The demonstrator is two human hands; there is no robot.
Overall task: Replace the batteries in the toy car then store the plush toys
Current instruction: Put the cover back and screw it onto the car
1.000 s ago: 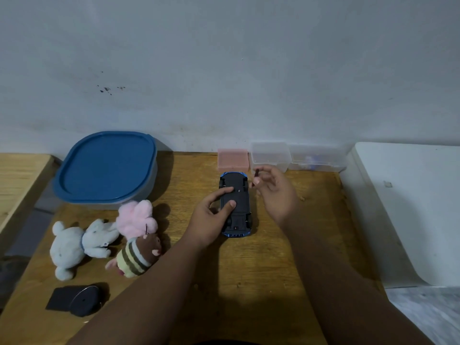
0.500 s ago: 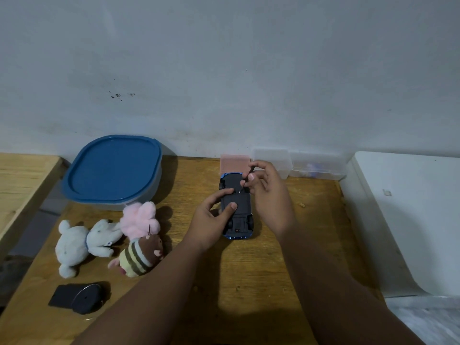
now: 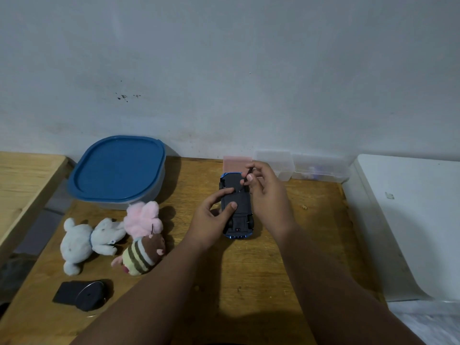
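The table (image 3: 249,270) is grained wood with a dull sheen. The toy car (image 3: 237,207) shows a matt black plastic underside edged in glossy blue. The three plush toys (image 3: 112,240) are fuzzy cloth: white, pink and striped knit-like. The container lid (image 3: 117,168) is smooth blue plastic over a translucent tub; small boxes (image 3: 298,168) look frosted clear plastic. The wall (image 3: 224,70) is matt, scuffed paint

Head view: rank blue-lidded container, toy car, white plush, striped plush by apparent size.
1. blue-lidded container
2. white plush
3. toy car and striped plush: look alike, and hands cover part of the car, so unranked.
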